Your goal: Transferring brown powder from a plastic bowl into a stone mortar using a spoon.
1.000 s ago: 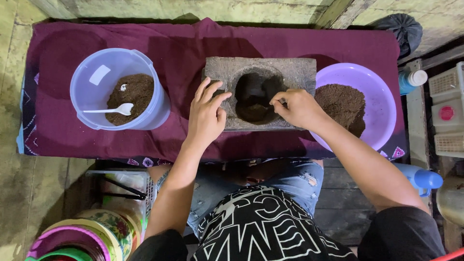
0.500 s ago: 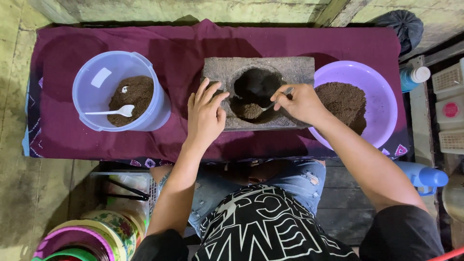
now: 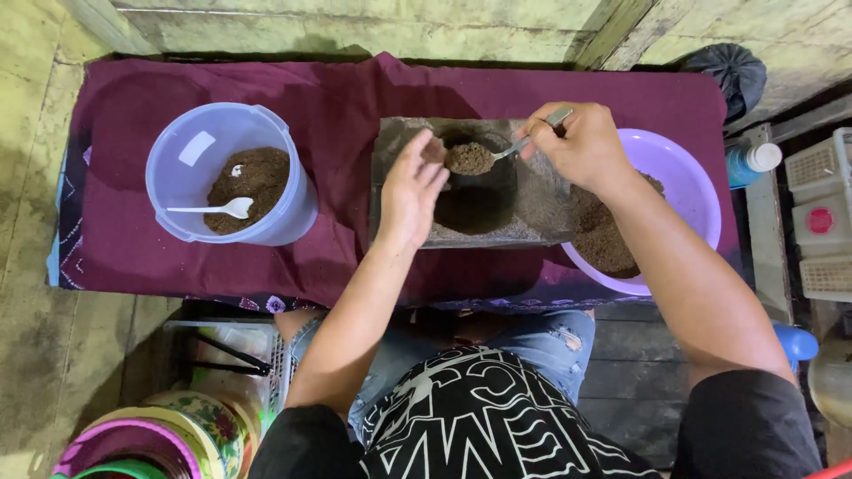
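While the right hand [image 3: 581, 146] pinches the handle of a metal spoon [image 3: 524, 146] between thumb and fingers at upper centre of the frame, the spoon's bowl carries a heap of brown powder [image 3: 469, 159] above the dark hollow of a grey stone mortar [image 3: 532, 208] standing on the maroon-covered tabletop [image 3: 346, 98]. The left hand [image 3: 410, 191] rests on the mortar's left rim, fingers loosely spread, fingertips just beside the heap. A lilac bowl [image 3: 692, 191] of powder sits at right, touching the mortar; a clear tub [image 3: 191, 155] with powder and a white spoon [image 3: 213, 209] sits well apart at left.
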